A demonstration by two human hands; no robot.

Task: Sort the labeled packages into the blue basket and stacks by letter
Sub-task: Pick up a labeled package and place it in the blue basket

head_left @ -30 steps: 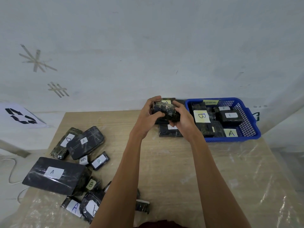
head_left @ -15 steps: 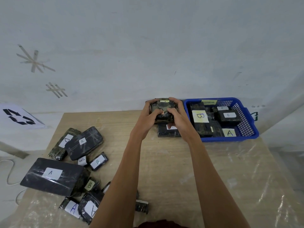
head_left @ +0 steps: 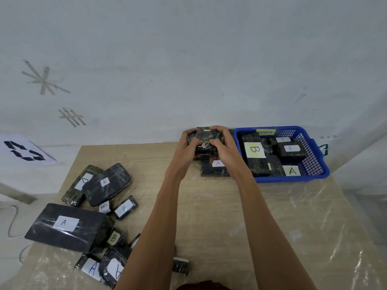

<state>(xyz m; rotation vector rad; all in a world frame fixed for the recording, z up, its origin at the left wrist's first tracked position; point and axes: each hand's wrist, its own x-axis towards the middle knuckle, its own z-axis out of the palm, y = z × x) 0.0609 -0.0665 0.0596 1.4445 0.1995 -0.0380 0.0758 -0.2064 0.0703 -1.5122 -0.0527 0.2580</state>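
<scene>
My left hand and my right hand both grip a dark wrapped package at the far middle of the table, close to the wall. It sits on or just above a stack whose lower package shows an A label. The blue basket stands right of the stack and holds several packages labelled B and A. A loose pile lies at the near left: a large flat A package, an A package, a D package and small B packages.
The wooden table carries clear plastic film on its right and near parts. A white wall rises right behind the stack and basket. A sheet with a recycling symbol lies off the table's left side, and a white cable runs there.
Both hands have carried the held package a little farther away, toward the wall, and lowered it over the A stack. The pile and the basket have not moved.
</scene>
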